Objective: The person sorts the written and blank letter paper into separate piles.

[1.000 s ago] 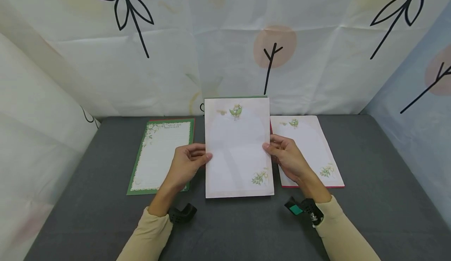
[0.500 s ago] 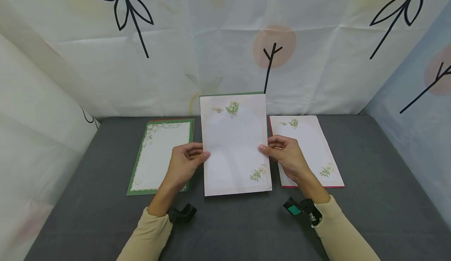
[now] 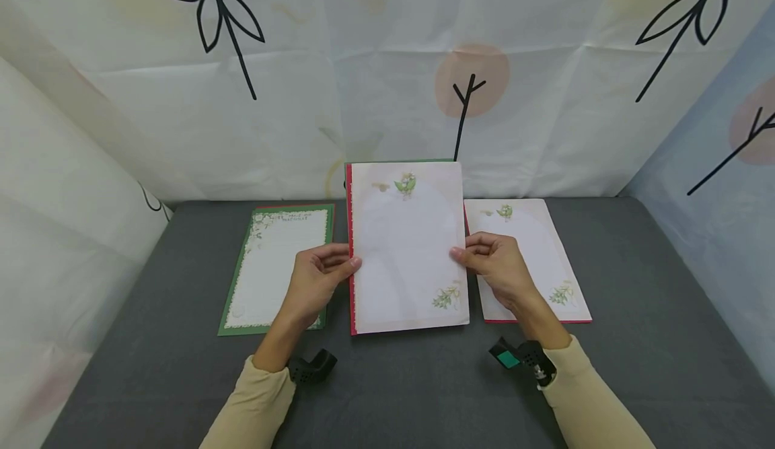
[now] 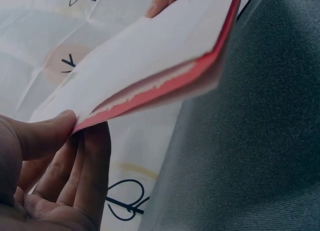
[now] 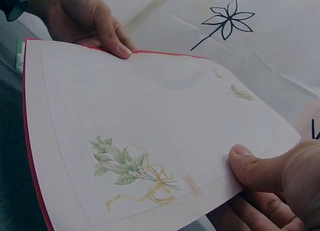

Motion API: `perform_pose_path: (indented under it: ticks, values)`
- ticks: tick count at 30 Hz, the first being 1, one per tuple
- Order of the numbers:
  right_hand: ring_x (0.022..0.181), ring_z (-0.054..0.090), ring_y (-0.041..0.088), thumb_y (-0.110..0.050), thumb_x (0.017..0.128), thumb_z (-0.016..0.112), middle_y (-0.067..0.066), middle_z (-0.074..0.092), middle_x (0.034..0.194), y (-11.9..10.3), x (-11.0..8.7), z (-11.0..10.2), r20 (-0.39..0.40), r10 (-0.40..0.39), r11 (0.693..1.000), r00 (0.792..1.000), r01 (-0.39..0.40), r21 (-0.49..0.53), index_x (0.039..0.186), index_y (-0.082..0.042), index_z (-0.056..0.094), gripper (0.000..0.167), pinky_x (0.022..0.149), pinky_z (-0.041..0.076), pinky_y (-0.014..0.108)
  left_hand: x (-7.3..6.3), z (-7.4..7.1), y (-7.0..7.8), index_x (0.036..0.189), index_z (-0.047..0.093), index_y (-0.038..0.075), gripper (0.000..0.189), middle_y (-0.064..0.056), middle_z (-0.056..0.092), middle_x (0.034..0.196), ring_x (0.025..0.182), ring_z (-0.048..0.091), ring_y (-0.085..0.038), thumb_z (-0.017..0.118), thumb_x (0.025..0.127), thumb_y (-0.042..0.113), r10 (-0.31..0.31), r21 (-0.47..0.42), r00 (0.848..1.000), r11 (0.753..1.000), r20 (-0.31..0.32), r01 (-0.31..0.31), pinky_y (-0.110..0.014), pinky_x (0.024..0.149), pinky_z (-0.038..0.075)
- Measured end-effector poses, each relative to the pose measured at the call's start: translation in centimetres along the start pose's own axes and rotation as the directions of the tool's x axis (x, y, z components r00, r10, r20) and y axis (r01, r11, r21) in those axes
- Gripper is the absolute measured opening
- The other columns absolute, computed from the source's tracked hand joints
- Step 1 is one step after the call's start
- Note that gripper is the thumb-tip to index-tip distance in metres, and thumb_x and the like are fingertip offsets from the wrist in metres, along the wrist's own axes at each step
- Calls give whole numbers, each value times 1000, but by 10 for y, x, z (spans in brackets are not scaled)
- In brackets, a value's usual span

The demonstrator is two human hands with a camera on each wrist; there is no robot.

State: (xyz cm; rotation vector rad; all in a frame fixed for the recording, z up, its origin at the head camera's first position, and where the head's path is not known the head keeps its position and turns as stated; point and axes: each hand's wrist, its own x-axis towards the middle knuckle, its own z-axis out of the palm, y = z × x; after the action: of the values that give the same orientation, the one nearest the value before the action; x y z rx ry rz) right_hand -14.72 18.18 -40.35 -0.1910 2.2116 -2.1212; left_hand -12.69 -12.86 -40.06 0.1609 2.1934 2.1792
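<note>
Between both hands is a small stack of printed letter papers, held up at a tilt. Its top sheet is white with green leaf sprigs. A red-bordered sheet peeks out along the left side, and a thin green edge shows at the top. My left hand pinches the left edge, thumb on the front and fingers behind. At the right edge, my right hand pinches likewise. In the left wrist view the layers of paper gape apart at the lower edge. The right wrist view shows a ribbon-tied bouquet print on the paper.
On the dark grey tablecloth, a green-bordered paper stack lies at left. Another white stack with a red lower edge lies at right. A white patterned fabric backdrop rises behind the table.
The held stack moves slightly left and up, then its top sheet shifts back right, uncovering a red strip along the left edge. The two stacks on the table stay put.
</note>
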Motion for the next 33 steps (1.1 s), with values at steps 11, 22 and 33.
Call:
perform_pose_path:
  ticks: [11, 22, 33]
  values:
    - [79, 67, 9, -1, 96, 69, -3, 76, 85, -5, 2, -11, -23, 52, 997, 998, -54, -55, 109, 20, 62, 26, 73, 58, 25, 0, -2, 0, 119, 64, -17, 30, -12, 73, 92, 83, 72, -8, 70, 91, -8, 9, 17, 1000, 1000, -10, -8, -26, 80, 59]
    - [81, 69, 8, -4, 97, 69, -8, 75, 86, -13, 3, -45, -50, 74, 993, 996, -78, -87, 112, 19, 60, 28, 74, 58, 24, -1, -5, 2, 120, 64, -16, 29, -10, 72, 92, 85, 72, -8, 69, 92, -9, 16, 3, 1000, 1000, -18, -16, -27, 81, 59]
    - [80, 68, 7, -4, 96, 71, -8, 74, 85, -8, -1, -87, -82, 79, 994, 994, -85, -74, 108, 10, 64, 20, 72, 58, 22, 1, -6, 1, 119, 65, -15, 29, -15, 73, 95, 85, 72, -10, 70, 92, -7, 7, 25, 1000, 1000, -29, -6, -27, 81, 59]
